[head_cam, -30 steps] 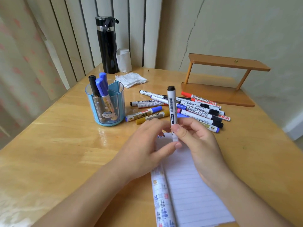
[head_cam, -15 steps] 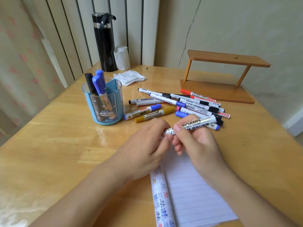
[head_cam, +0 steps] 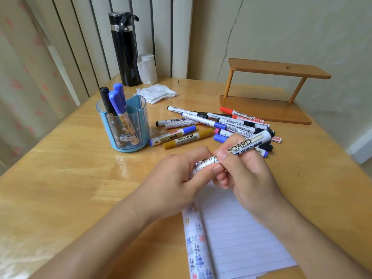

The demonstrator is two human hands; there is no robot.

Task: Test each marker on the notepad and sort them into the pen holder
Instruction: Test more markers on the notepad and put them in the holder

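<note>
**Marker (head_cam: pixel 247 143) clamped in both hands above the notepad**

The left hand (head_cam: pixel 181 178) wraps the near-left end of the white whiteboard marker, and the right hand (head_cam: pixel 247 174) pinches its barrel just beside it, so the hands are pressed together on the one pen. It is held clear of the tabletop (head_cam: pixel 70 168), slanting up to the far right, where a black end shows. The end under the left fingers is hidden. The notepad (head_cam: pixel 237 228) lies open directly below and nearer, its lined page showing no mark, with test scribbles on the curled leaf at its left. The pen holder (head_cam: pixel 128 125) stands to the far left with one black and two blue markers upright in it. The loose markers (head_cam: pixel 221 123) are heaped just beyond the hands.

This looks like the uncapping or twisting step before a test stroke, and that is where trouble lies. A tight cap that gives suddenly could jerk the hands apart, throw the right hand into the heap behind and send pens rolling toward the tabletop's right edge. A bared tip could smear the fingers around it. Neither hand pins the notepad, so the first stroke may drag the page. A cap dropped among the loose markers could easily get mislaid.
</note>
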